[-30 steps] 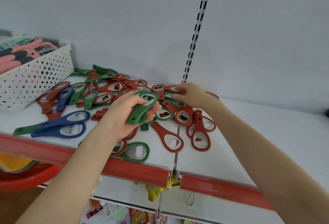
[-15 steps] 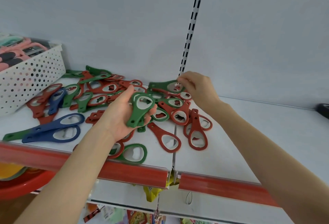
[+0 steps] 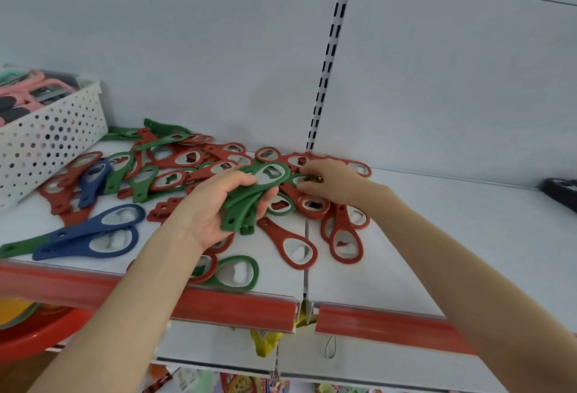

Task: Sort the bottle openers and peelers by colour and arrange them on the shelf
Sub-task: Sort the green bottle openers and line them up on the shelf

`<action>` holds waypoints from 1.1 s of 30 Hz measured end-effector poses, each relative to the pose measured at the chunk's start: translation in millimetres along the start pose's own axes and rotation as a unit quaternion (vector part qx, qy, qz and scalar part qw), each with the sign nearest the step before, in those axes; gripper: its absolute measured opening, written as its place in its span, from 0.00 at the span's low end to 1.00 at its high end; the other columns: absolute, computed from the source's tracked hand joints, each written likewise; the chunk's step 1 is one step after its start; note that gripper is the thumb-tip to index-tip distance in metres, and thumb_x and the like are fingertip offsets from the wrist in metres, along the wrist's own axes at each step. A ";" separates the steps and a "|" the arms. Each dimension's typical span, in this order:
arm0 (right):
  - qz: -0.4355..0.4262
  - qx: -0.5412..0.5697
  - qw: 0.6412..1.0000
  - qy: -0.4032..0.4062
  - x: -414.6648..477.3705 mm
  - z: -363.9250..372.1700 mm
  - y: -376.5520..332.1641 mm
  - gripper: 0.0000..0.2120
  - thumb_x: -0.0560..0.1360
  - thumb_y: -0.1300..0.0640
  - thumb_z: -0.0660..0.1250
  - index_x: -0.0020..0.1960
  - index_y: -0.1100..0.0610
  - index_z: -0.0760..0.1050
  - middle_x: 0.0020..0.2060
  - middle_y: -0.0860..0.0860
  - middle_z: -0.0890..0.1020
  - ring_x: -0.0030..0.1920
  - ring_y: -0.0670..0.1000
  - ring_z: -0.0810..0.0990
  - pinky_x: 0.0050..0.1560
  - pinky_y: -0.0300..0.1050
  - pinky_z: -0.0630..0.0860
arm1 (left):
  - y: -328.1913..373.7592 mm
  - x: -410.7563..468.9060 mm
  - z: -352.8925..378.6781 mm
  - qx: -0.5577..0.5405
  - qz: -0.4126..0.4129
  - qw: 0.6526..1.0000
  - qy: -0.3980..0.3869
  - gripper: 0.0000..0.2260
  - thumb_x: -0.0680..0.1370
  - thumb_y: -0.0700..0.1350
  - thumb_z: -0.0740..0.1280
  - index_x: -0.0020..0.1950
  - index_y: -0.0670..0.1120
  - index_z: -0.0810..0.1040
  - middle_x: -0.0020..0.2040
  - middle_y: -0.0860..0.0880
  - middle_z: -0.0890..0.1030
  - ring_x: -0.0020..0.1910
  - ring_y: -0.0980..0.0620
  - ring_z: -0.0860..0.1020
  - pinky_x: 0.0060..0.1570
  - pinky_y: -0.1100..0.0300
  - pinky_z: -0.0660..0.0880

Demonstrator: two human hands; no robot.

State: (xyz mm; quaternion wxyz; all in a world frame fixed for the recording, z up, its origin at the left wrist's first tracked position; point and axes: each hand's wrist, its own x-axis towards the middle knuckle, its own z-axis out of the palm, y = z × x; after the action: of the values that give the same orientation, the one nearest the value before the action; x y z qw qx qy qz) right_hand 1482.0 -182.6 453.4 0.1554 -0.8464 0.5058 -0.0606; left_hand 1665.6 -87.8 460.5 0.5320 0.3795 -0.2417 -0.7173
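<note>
Wall: you faced pale grey back panels [image 3: 187,49], plain and matt.
Upright: a white slotted post [image 3: 331,58] ran down between your two bays.
Shelf: your white shelf [image 3: 452,236] was split by a narrow gap below that post and edged with a red rail [image 3: 237,308].
Light: soft and even, it threw only faint shadows.

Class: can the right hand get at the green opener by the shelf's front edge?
Probably yes: the green opener lies mostly uncovered; only flat red openers lie between it and the right hand.
</note>
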 end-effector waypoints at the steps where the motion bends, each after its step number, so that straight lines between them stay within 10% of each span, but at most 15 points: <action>1: 0.010 0.008 1.000 0.004 1.2 -0.1 -0.3 0.17 0.76 0.51 0.64 0.61 0.59 0.73 0.55 0.54 0.78 0.54 0.54 0.76 0.50 0.43 0.70 | -0.2 0.2 -0.1 -0.006 0.002 1.000 -0.003 0.12 0.77 0.36 0.59 0.59 0.38 0.73 0.44 0.40 0.83 0.35 0.50 0.83 0.28 0.62 0.78; 10: 0.028 0.244 0.951 0.186 -5.1 -22.6 -4.5 0.08 0.75 0.64 0.66 0.52 0.58 0.79 0.44 0.54 0.81 0.38 0.46 0.75 0.39 0.35 0.73 | 6.5 -4.9 -16.9 -0.016 0.022 1.000 -0.007 0.14 0.75 0.35 0.57 0.59 0.44 0.72 0.47 0.40 0.81 0.37 0.48 0.81 0.31 0.60 0.77; 13: -0.033 0.342 0.933 0.108 -17.7 -47.1 -23.7 0.07 0.75 0.63 0.66 0.50 0.55 0.79 0.42 0.49 0.82 0.39 0.41 0.79 0.42 0.29 0.76 | 10.3 -6.3 -19.2 -0.005 0.008 1.000 -0.023 0.12 0.78 0.48 0.59 0.57 0.44 0.74 0.49 0.42 0.80 0.39 0.47 0.81 0.33 0.59 0.78; 17: -0.123 0.294 0.947 -0.050 -19.6 -43.9 -63.4 0.07 0.73 0.64 0.68 0.48 0.54 0.80 0.40 0.45 0.82 0.40 0.37 0.80 0.43 0.28 0.74 | 9.8 -10.5 -19.2 0.042 -0.019 0.996 -0.074 0.25 0.72 0.59 0.61 0.60 0.42 0.74 0.49 0.42 0.81 0.42 0.46 0.81 0.35 0.57 0.78; 23: -0.092 0.258 0.957 0.091 3.4 -13.0 -76.2 0.09 0.74 0.58 0.68 0.52 0.60 0.79 0.46 0.52 0.83 0.39 0.35 0.78 0.44 0.26 0.73 | 14.0 -23.3 -35.7 0.006 -0.014 0.998 -0.067 0.15 0.69 0.38 0.62 0.55 0.39 0.76 0.46 0.40 0.82 0.40 0.49 0.83 0.31 0.60 0.78; 27: -0.018 0.002 1.000 -0.022 9.0 6.7 -63.1 0.20 0.74 0.49 0.67 0.57 0.63 0.76 0.52 0.58 0.81 0.50 0.56 0.80 0.51 0.47 0.75 | 21.1 -24.8 -48.7 -0.038 0.015 0.999 -0.030 0.18 0.67 0.37 0.60 0.56 0.38 0.75 0.46 0.40 0.82 0.39 0.49 0.83 0.35 0.60 0.79; 33: 0.003 0.029 0.999 -0.014 14.2 8.7 -67.9 0.20 0.74 0.54 0.68 0.63 0.59 0.73 0.56 0.54 0.79 0.53 0.53 0.78 0.55 0.45 0.75 | 22.1 -22.9 -56.5 -0.044 0.038 0.998 -0.017 0.24 0.64 0.32 0.60 0.60 0.42 0.72 0.51 0.40 0.81 0.44 0.45 0.83 0.37 0.57 0.79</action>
State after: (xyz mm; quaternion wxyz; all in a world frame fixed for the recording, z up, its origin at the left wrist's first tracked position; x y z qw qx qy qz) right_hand 1548.0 -163.3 466.5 0.1870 -0.8407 0.5043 -0.0625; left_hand 1727.1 -69.9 450.1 0.5705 0.3339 -0.2334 -0.7131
